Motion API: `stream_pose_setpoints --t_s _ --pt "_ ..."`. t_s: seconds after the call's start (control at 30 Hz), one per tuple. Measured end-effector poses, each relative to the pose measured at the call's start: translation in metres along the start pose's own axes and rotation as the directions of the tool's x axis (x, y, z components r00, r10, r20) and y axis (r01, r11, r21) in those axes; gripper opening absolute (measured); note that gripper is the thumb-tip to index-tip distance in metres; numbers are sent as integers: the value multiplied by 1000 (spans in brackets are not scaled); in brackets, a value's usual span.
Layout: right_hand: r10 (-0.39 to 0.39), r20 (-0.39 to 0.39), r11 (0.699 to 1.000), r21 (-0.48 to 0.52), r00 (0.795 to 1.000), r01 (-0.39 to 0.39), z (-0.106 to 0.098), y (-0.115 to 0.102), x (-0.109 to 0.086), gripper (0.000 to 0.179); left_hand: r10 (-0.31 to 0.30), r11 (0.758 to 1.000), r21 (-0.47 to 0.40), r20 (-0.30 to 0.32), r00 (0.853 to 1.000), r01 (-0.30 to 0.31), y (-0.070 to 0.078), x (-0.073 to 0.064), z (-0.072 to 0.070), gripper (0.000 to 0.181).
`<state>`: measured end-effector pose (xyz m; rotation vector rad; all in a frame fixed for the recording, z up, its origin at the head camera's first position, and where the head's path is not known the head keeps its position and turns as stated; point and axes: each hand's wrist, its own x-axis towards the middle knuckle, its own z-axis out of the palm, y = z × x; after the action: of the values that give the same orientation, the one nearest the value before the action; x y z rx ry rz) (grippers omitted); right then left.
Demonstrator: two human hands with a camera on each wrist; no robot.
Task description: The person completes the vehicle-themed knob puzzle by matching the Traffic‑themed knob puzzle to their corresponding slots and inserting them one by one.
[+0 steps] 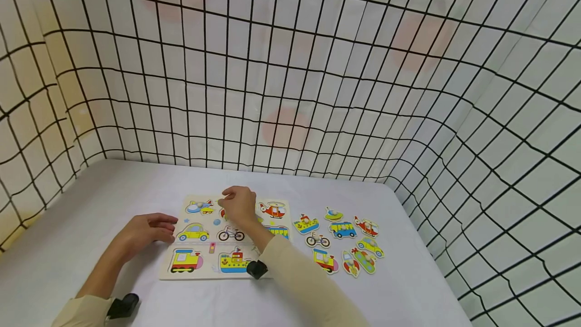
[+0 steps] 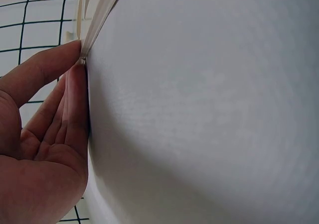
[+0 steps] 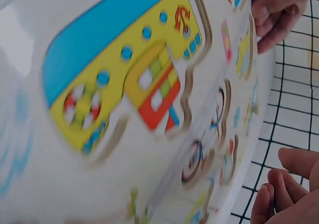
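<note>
A puzzle board [image 1: 211, 261] printed with vehicles lies flat on the white table. My left hand [image 1: 146, 232] rests on the table at the board's left edge; its thumb and fingertips touch that edge. Over the board's far middle is my right hand [image 1: 239, 207], fingers loosely bent, hiding part of a red picture. No piece shows between its fingers [image 3: 279, 189] in the right wrist view. An airplane [image 1: 199, 208], with what looks like a small knob, occupies the far left corner of the board. The boat picture [image 3: 124, 67] fills much of the right wrist view.
Right of the board lie several loose knobbed pieces, among them a boat [image 1: 306, 224], a bus [image 1: 342, 229], a helicopter [image 1: 366, 226], a bicycle [image 1: 317, 240] and a train [image 1: 325, 261]. Black grid netting [image 1: 290, 95] over white cloth surrounds the table's back and sides.
</note>
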<state>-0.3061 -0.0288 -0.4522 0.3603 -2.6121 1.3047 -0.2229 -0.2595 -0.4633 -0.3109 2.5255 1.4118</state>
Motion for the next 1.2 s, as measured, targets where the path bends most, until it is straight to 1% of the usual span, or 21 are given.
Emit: stream_pose_setpoints --t_s 0.17,0.23,0.37,0.5,0.8,0.93,1.03,1.2 --pt "-24 20 1000 -3 1000 24 -27 12 3 17 1 1000 -9 4 1000 -1 0 -1 0 61" --pt "2 29 1000 8 1000 -2 -38 16 3 17 -3 1000 -13 3 1000 3 1 -1 0 61" --pt "30 50 999 11 998 -31 -62 24 0 19 -11 1000 -7 4 1000 11 2 0 0 63" --pt "37 68 999 9 997 -38 -83 33 0 22 -11 1000 0 7 1000 11 1 0 -1 64" --pt "81 79 995 -63 994 -76 -131 55 -3 26 9 1000 7 21 1000 -9 -2 3 -1 64" --pt "134 103 988 -90 986 -125 -151 65 -6 28 11 1000 13 24 1000 -11 -2 3 -3 65" --pt "177 129 982 -95 976 -165 -166 71 -9 31 10 1000 14 24 1000 -11 -2 3 -3 65" --pt "213 151 974 -114 965 -197 -190 86 -12 31 4 1000 9 29 1000 -5 -3 3 -3 65"
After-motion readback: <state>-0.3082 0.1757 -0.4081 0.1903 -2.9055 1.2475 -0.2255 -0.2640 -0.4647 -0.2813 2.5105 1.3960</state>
